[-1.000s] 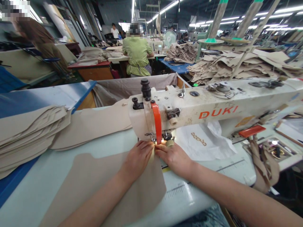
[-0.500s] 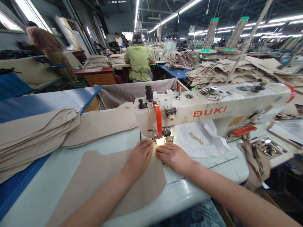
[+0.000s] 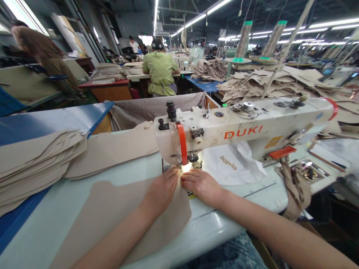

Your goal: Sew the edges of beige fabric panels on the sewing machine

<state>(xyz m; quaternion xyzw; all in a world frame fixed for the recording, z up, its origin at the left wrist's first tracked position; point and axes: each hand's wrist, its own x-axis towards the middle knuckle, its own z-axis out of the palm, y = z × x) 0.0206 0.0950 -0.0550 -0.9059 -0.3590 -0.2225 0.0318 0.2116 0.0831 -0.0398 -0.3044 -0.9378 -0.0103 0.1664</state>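
A flat beige fabric piece (image 3: pixel 117 209) lies on the pale table of a white sewing machine (image 3: pixel 244 123), its upper right edge close under the lit needle area. My left hand (image 3: pixel 162 185) rests on this piece just left of the presser foot, fingers stretched flat and near one another. On the fabric's right edge, my right hand (image 3: pixel 203 186) has its fingers bent and pressed together; the thumb is hidden. The fingertips of both hands almost meet in front of the needle, and the stitching point itself is partly covered.
Stacked beige pieces (image 3: pixel 36 160) lie at the left, with more cut pieces (image 3: pixel 123 149) behind the fabric. A white sheet with a small chain (image 3: pixel 228 163) lies under the machine arm. Beige straps (image 3: pixel 294 186) hang beside a parts tray (image 3: pixel 311 170). A person in green (image 3: pixel 159 71) sits ahead.
The whole view has shifted slightly, with machine and table now a little further left. Both hands and the fabric keep about the same place at the needle.
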